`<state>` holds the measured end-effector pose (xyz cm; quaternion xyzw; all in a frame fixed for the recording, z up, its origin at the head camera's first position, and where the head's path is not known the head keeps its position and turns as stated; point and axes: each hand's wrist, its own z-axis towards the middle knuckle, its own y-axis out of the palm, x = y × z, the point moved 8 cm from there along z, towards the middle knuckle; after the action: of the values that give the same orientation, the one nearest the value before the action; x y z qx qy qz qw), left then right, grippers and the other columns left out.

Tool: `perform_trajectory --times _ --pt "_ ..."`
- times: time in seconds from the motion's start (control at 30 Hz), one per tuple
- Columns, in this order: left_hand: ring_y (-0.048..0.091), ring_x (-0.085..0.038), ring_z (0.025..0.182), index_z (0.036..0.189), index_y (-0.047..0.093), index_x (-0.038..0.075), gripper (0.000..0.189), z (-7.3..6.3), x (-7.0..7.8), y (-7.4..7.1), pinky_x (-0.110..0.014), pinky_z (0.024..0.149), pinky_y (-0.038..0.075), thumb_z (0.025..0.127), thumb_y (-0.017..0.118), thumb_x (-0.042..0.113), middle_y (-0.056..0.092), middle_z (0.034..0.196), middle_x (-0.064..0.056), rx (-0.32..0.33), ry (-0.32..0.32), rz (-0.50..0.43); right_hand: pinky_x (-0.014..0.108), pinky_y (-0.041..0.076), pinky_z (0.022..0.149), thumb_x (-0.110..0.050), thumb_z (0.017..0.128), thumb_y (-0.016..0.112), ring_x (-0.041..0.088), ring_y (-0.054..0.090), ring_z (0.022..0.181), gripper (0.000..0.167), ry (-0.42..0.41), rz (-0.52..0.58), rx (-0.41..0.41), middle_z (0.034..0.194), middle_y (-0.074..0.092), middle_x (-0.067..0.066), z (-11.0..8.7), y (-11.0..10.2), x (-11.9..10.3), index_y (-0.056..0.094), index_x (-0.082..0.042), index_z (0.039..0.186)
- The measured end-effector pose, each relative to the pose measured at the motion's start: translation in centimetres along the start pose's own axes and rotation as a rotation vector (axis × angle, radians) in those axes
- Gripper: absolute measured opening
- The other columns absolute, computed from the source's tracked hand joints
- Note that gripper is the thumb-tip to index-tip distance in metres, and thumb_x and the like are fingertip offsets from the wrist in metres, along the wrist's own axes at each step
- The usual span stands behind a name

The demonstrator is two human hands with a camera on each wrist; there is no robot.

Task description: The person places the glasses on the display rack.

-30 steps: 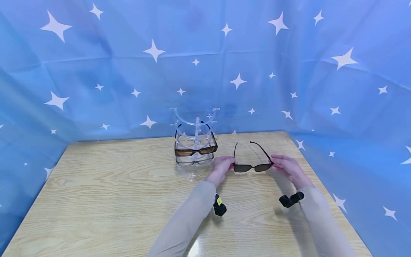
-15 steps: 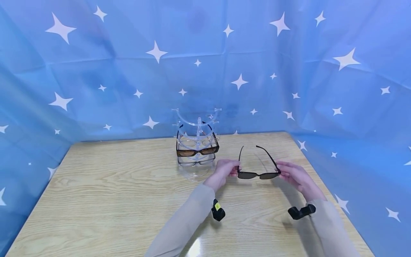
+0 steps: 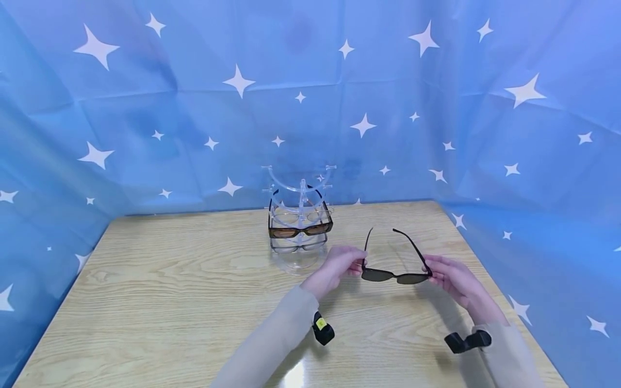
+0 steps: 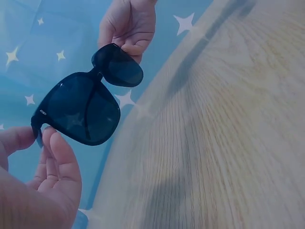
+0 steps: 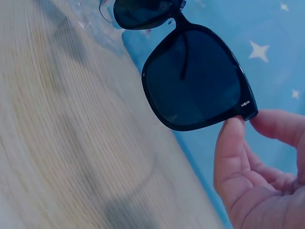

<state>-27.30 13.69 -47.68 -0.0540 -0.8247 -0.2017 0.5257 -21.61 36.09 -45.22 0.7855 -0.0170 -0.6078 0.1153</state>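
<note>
Black sunglasses [image 3: 378, 275] with dark lenses hang in the air over the table, temples unfolded and pointing away from me. My left hand [image 3: 341, 262] pinches the frame at its left hinge corner between thumb and fingers. At the opposite corner my right hand [image 3: 456, 279] pinches it the same way. In the left wrist view the sunglasses [image 4: 78, 107] are seen from the front, tilted, with the left hand [image 4: 47, 186] at the near corner. The right wrist view shows the right hand [image 5: 267, 171] holding its corner by the fingertips.
Left of the hands stands a clear display rack [image 3: 302, 186]. It carries brown tortoiseshell glasses [image 3: 301, 231], thin-rimmed glasses [image 3: 286, 218] and grey-framed glasses [image 3: 299, 247]. The wooden table [image 3: 170, 302] ends at a blue star-patterned curtain [image 3: 310, 118].
Both hands have brought the sunglasses nearer to me and a little to the right, away from the rack. The grip on both corners stays the same.
</note>
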Motion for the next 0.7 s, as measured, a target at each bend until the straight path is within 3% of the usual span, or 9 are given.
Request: perform_trajectory --times 0.33,0.7 --pt "0.052 -0.007 0.053 0.103 0.060 -0.006 0.021 -2.2 0.0 -0.7 -0.015 0.050 0.047 0.085 0.060 0.005 0.058 0.068 -0.001 -0.096 0.035 -0.044 0.018 0.054 0.066 -0.001 0.097 0.045 0.006 0.063 0.076 0.026 -0.037 0.025 -0.062 0.089 0.067 0.000 -1.6 2.2 -0.4 0.066 -0.015 0.103" --pt "0.051 -0.008 0.053 0.093 0.057 0.001 0.008 -5.7 1.7 -1.5 -0.017 0.052 0.047 0.087 0.058 0.006 0.057 0.068 0.000 -0.194 0.071 -0.046 0.018 0.054 0.065 0.000 0.096 0.045 0.005 0.063 0.073 0.028 -0.069 0.035 -0.091 0.089 0.068 0.000 -2.8 5.0 -1.4 0.067 -0.015 0.104"
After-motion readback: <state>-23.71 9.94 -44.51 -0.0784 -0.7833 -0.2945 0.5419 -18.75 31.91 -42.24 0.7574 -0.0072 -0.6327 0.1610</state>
